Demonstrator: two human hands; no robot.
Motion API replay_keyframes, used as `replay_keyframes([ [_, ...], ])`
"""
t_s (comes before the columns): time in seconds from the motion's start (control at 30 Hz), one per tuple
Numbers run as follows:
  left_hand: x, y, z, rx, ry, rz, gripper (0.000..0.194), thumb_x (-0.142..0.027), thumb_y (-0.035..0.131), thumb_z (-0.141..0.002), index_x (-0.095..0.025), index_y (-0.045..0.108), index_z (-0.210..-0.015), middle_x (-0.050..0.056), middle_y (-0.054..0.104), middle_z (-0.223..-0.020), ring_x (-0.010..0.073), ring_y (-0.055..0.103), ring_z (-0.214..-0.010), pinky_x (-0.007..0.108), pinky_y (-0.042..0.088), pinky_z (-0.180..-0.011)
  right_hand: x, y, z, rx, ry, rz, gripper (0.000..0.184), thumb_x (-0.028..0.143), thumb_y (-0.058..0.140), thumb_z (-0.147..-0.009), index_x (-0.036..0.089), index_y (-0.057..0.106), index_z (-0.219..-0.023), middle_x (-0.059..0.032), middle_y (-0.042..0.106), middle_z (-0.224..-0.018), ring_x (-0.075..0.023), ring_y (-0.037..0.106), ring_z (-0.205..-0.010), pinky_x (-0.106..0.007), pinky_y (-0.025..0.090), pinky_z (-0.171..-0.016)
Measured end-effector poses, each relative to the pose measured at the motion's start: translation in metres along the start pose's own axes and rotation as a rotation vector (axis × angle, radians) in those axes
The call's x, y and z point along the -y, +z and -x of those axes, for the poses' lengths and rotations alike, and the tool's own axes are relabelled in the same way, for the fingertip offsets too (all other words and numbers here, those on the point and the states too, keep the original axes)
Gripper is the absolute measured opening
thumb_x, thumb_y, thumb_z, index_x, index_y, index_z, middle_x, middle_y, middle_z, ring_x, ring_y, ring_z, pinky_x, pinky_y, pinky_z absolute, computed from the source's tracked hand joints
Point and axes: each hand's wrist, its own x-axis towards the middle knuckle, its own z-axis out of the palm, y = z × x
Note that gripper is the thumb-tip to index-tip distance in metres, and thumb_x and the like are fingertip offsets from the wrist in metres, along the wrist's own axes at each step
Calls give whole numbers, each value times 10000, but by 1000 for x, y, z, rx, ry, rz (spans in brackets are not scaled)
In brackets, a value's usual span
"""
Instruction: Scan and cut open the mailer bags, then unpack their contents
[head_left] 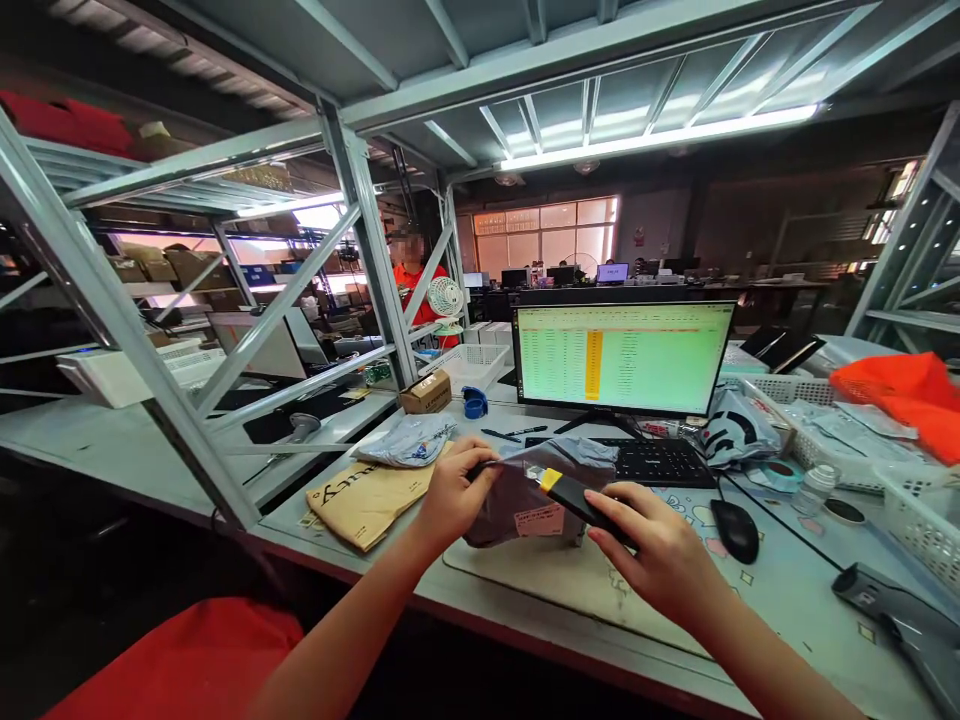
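- Bag (499,508): thin plastic, smooth, faint sheen.
- Cutter (576,496): matt black plastic, metal blade (533,473).
- Envelope (367,505), left: matt brown paper, creased.
- Rack post (201,450), near left: smooth, glossy metal.

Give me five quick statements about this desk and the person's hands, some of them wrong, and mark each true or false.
1. The right hand holds the cutter. True.
2. The left hand holds nothing. False: it grips the bag.
3. The screen is dark. False: it is lit.
4. The mouse lies to the right of the keyboard. True.
5. The pale label is stuck on the mouse. False: it is on the bag.
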Motion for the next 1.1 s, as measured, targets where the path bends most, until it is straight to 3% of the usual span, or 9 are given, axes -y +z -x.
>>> replay_keyframes([
  [0.23,-6,0,13,-15,350,-112,157,-225,574,-965,-201,671,-844,40,678,-816,162,614,-812,303,505,-776,6,-10,-10,67,3,-47,339,355,519,-1049,231,629,-1345,-117,638,-1178,-212,640,-1026,-341,577,-844],
  [0.37,6,-2,28,-54,535,-185,122,-142,591,-943,-229,675,-925,26,706,-839,156,634,-824,309,517,-806,-46,-26,7,92,105,-22,366,443,510,-1047,290,672,-1337,-91,653,-1176,-199,654,-997,-319,568,-829],
  [0.53,20,-11,32,-91,278,-99,151,-208,523,-980,-208,619,-863,36,647,-836,156,612,-824,289,503,-784,-147,-46,83,-35,548,246,665,734,393,-965,236,754,-1220,-96,692,-1025,-244,677,-837,-349,520,-676],
  [0.63,22,-15,27,38,7,-92,250,-320,452,-1000,-198,576,-821,37,609,-820,162,583,-801,290,469,-759,-171,-30,142,14,688,223,685,790,429,-900,269,761,-1195,-94,706,-1055,-278,690,-867,-372,536,-667],
  [0.77,19,-14,20,181,-251,-184,397,-517,467,-949,-204,490,-706,4,518,-720,163,484,-712,298,358,-686,-160,24,200,131,748,185,623,750,427,-913,296,760,-1178,-110,706,-1063,-291,702,-848,-418,575,-683],
  [0.87,19,-11,17,329,-422,-218,497,-618,525,-864,-211,381,-618,-20,420,-643,156,409,-670,297,269,-640,-140,58,204,184,725,261,593,635,369,-937,243,759,-1151,-152,700,-1072,-350,680,-1017,-487,582,-802],
  [0.97,20,-9,15,435,-574,-130,365,-513,563,-814,-212,413,-671,-35,411,-649,146,402,-660,284,253,-613,-109,71,165,168,660,345,522,514,358,-945,198,740,-1108,-154,686,-1049,-367,646,-1051,-568,547,-861],
  [1.03,21,-6,16,459,-677,-1,203,-375,555,-767,-212,539,-888,-53,431,-654,140,399,-624,271,269,-581,-77,69,121,73,533,284,437,459,390,-987,205,705,-1150,-149,653,-1189,-342,616,-1119,-566,526,-924],
  [1.1,21,-2,17,463,-732,96,455,-284,517,-733,-209,551,-1181,-73,415,-630,136,366,-570,264,269,-550,-38,66,72,11,327,65,345,415,454,-1021,216,664,-1208,-131,620,-1266,-297,579,-1196,-511,504,-1014],
])
